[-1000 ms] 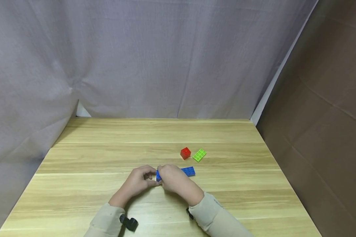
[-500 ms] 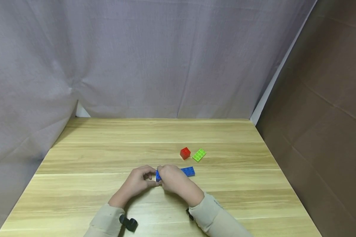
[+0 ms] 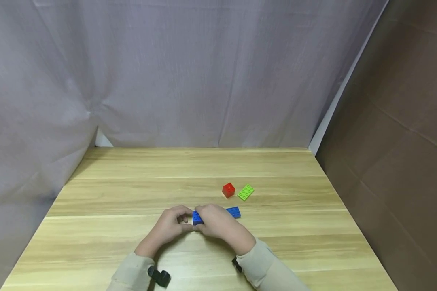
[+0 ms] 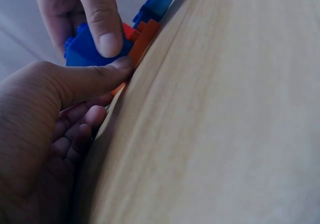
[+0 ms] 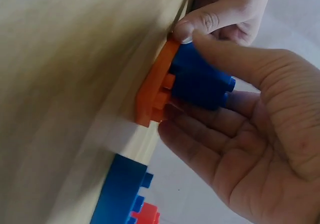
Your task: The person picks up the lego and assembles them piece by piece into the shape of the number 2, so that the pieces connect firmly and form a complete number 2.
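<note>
Head view: the left hand (image 3: 170, 223) and right hand (image 3: 218, 223) meet at a blue block (image 3: 197, 218) near the front of the desk (image 3: 131, 190). Just past the right hand lies another blue one, the spare (image 3: 234, 212), with a red block (image 3: 228, 190) and green plate (image 3: 245, 192) farther back.

Left wrist cam: there's an orange plate (image 4: 145, 38) under the blue block (you'd never spot it from up top). The left fingers look to be pinching the plate's near end, while the right thumb lies along the block's side.

Right wrist cam: the right fingers grip the blue block from both sides, bare orange studs showing beside it. Can't tell if it's fully seated. I'd pin the plate flat with the left, line up the edges, then press straight down over the studs. Push crooked and one side probably won't catch.
</note>
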Available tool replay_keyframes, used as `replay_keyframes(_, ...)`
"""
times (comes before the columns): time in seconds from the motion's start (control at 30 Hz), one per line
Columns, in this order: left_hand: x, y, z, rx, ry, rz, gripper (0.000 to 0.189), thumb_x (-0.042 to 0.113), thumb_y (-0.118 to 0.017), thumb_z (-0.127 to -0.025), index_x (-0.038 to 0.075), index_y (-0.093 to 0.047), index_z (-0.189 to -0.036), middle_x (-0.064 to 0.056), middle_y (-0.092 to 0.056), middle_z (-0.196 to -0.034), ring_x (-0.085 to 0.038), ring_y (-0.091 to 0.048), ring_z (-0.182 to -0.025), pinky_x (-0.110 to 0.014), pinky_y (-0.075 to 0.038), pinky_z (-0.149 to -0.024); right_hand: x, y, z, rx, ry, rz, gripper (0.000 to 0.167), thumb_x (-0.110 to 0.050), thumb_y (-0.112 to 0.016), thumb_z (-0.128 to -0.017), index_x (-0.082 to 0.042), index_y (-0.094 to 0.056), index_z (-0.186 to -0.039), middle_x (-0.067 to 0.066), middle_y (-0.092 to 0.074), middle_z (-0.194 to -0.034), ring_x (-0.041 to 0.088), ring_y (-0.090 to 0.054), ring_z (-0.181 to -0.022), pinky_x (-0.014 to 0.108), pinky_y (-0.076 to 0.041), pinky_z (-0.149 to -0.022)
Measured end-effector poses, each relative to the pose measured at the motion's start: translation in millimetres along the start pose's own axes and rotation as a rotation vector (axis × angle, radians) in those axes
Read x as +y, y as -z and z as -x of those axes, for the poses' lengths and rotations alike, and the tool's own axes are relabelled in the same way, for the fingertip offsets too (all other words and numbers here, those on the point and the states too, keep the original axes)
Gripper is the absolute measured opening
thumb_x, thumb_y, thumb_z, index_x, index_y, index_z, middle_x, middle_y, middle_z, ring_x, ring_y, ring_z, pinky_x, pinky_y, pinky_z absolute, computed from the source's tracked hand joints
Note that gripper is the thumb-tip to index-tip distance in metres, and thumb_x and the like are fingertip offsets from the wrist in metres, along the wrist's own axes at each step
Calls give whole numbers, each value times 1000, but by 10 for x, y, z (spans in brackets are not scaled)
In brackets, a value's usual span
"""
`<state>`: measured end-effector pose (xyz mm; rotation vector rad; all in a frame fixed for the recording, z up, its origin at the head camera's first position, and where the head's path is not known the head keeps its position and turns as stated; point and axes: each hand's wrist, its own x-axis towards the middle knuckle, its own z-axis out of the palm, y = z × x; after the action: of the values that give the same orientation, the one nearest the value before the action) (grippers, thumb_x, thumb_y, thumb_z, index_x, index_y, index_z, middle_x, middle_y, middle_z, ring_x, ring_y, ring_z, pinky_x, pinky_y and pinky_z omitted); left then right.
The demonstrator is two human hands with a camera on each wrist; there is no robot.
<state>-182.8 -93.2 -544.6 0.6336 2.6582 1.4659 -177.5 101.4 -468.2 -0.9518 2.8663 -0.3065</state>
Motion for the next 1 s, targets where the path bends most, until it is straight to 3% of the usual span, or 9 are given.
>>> replay_keyframes(0.1,-15,-8,0,7,-9,-9,29,25,-89,-77,26,-75,-102,13,-65,-84,-8,-59,-76,-26,-52,-72,27,-15,23,29,24,-24,41,-41,-72,-93,-8,-66,-117,-3,-65,-89,10,-58,-77,28,-52,-68)
replay_keyframes(0.23,-21,-13,-5,4,0,-12,28,23,-88,-78,26,-75,-102,12,-65,-84,-8,-59,-77,-26,-52,-72,42,-32,46,83,35,-76,37,-35,-70,-93,-8,-65,-117,-3,-64,-92,11,-57,-81,27,-52,-69)
replay_keyframes(0.5,4,-14,-6,4,20,-21,28,15,-86,-78,22,-74,-103,12,-64,-84,-9,-58,-77,-26,-52,-73,18,-59,85,168,-8,-133,43,-33,-67,-90,-6,-64,-123,5,-67,-118,17,-63,-107,32,-55,-92)
replay_keyframes(0.73,11,-7,-2,5,16,-18,26,21,-87,-79,24,-74,-102,12,-64,-84,-8,-58,-77,-27,-51,-73,35,-53,109,195,19,-146,50,-43,-70,-90,-7,-64,-124,5,-67,-121,17,-64,-108,31,-55,-92)
replay_keyframes(1.0,7,-4,-2,8,-5,-21,30,22,-89,-76,23,-74,-102,11,-65,-84,-8,-58,-76,-26,-51,-71,83,46,138,210,18,-138,53,-43,-70,-91,-6,-63,-128,7,-67,-126,19,-65,-113,31,-56,-93)
